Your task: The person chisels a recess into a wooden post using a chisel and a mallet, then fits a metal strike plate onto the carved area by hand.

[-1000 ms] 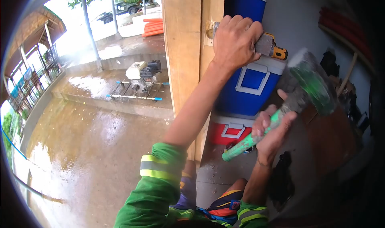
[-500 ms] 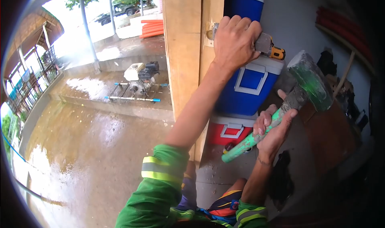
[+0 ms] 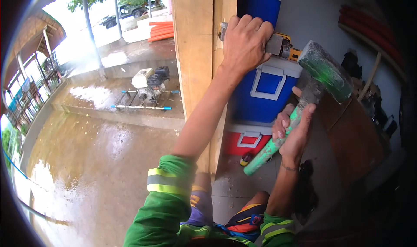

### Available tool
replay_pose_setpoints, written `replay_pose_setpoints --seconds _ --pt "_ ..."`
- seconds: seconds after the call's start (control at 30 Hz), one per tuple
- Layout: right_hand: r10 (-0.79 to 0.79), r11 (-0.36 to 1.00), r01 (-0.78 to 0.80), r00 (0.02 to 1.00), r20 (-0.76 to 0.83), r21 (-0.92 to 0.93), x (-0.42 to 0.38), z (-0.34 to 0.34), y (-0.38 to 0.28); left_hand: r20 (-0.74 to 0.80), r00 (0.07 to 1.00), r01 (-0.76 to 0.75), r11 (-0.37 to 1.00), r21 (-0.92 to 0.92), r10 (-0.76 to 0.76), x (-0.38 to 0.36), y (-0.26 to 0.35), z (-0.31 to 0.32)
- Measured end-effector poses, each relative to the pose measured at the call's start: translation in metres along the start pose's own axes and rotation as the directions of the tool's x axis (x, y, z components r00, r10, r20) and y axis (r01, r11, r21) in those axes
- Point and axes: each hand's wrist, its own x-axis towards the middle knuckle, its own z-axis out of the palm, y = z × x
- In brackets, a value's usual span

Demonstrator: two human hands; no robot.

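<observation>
My left hand is closed around a grey metal chisel. The chisel's tip meets the narrow edge of a wooden door, and its blunt end sticks out to the right of my fist. My right hand grips the green, dirt-caked handle of a sledgehammer just below the head. The worn, green-stained hammer head is raised to the right of the chisel, apart from it. Behind my left hand, part of a yellow and black power tool shows above a cooler; my hand and the chisel partly hide it.
Blue coolers and a red cooler are stacked right behind the door. A small engine on a frame stands on the wet concrete step to the left. Orange pipes lie farther back. Brown boards are at the right.
The sledgehammer has moved slightly left and up, nearer the chisel. My left hand and the chisel have shifted a little left, covering the recess in the door edge. The view has also shifted slightly.
</observation>
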Motion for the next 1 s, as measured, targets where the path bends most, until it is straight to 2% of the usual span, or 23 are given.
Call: replay_pose_setpoints --seconds 0.1,0.17,0.2,0.23,0.27,0.3,0.33,0.4,0.43,0.47,0.5,0.53,0.57,0.6,0.67,0.73,0.83,0.87,0.93,1.0 --pt "0.134 0.968 -0.124 0.991 0.030 -0.220 0.000 0.011 -0.007 0.027 1.000 0.003 1.000 -0.026 -0.002 -0.002 0.001 -0.004" --pt "0.131 0.981 -0.122 0.990 0.057 -0.151 -0.001 -0.009 -0.006 0.044 0.998 0.039 0.998 -0.053 -0.037 -0.003 0.005 -0.011" --pt "0.123 0.988 -0.116 0.991 0.060 -0.106 -0.010 -0.020 -0.003 0.096 0.995 0.053 0.990 -0.128 -0.041 -0.007 0.015 -0.021" --pt "0.114 0.992 -0.110 0.991 0.063 -0.059 -0.020 -0.032 0.002 0.121 0.992 -0.014 0.987 -0.158 0.034 -0.019 0.032 -0.025" --pt "0.084 0.996 -0.084 0.993 0.079 -0.005 -0.030 -0.050 0.015 0.185 0.968 -0.107 0.950 -0.294 0.167 -0.033 0.051 -0.034" --pt "0.141 0.989 -0.143 0.989 0.049 0.034 -0.045 -0.066 0.025 0.250 0.940 -0.126 0.915 -0.384 0.234 -0.049 0.068 -0.041" --pt "0.202 0.977 -0.203 0.979 0.019 0.069 -0.062 -0.083 0.034 0.439 0.862 -0.102 0.936 -0.337 0.252 -0.058 0.076 -0.056" --pt "0.342 0.940 -0.342 0.938 -0.056 -0.002 -0.098 -0.123 0.063 0.374 0.925 0.002 0.985 -0.175 0.064 -0.058 0.053 -0.073" --pt "0.442 0.897 -0.441 0.892 -0.092 0.026 -0.120 -0.146 0.087 0.335 0.942 0.063 0.993 -0.096 -0.027 -0.058 0.040 -0.080" --pt "0.577 0.814 -0.575 0.783 -0.230 0.085 -0.144 -0.158 0.109 0.331 0.933 0.128 0.990 0.058 -0.140 -0.044 0.030 -0.088" --pt "0.665 0.743 -0.659 0.709 -0.233 0.116 -0.169 -0.177 0.137 0.310 0.918 0.187 0.959 0.211 -0.247 -0.027 0.020 -0.092" --pt "0.748 0.660 -0.736 0.625 -0.225 0.150 -0.193 -0.191 0.163 0.319 0.928 0.103 0.956 0.275 -0.192 -0.025 0.006 -0.087" --pt "0.772 0.632 -0.751 0.588 -0.243 0.190 -0.223 -0.201 0.198 0.331 0.933 0.021 0.941 0.337 -0.140 -0.028 -0.007 -0.078" --pt "0.822 0.568 -0.766 0.506 -0.261 0.301 -0.249 -0.205 0.223 0.343 0.935 -0.061 0.916 0.396 -0.085 -0.031 -0.015 -0.075" --pt "0.885 0.459 -0.795 0.370 -0.282 0.397 -0.305 -0.223 0.288 0.402 0.912 -0.119 0.883 0.454 -0.084 -0.035 -0.020 -0.078" --pt "0.924 0.373 -0.798 0.274 -0.266 0.474 -0.359 -0.239 0.333 0.460 0.882 -0.174 0.837 0.519 -0.102 -0.038 -0.019 -0.082" --pt "0.963 0.261 -0.722 0.154 -0.219 0.640 -0.406 -0.257 0.379 0.524 0.838 -0.214 0.791 0.573 -0.154 -0.054 -0.010 -0.087" --pt "0.974 0.222 -0.676 0.122 -0.191 0.703 -0.412 -0.261 0.388 0.561 0.820 -0.273 0.784 0.558 -0.114 -0.053 -0.001 -0.095" --pt "0.967 0.251 -0.675 0.141 -0.213 0.693 -0.408 -0.261 0.381 0.617 0.787 -0.252 0.912 0.323 0.000 -0.040 0.005 -0.119" --pt "0.961 0.273 -0.699 0.158 -0.229 0.662 -0.395 -0.263 0.372 0.586 0.810 -0.209 0.937 0.281 0.005 -0.027 0.015 -0.123"
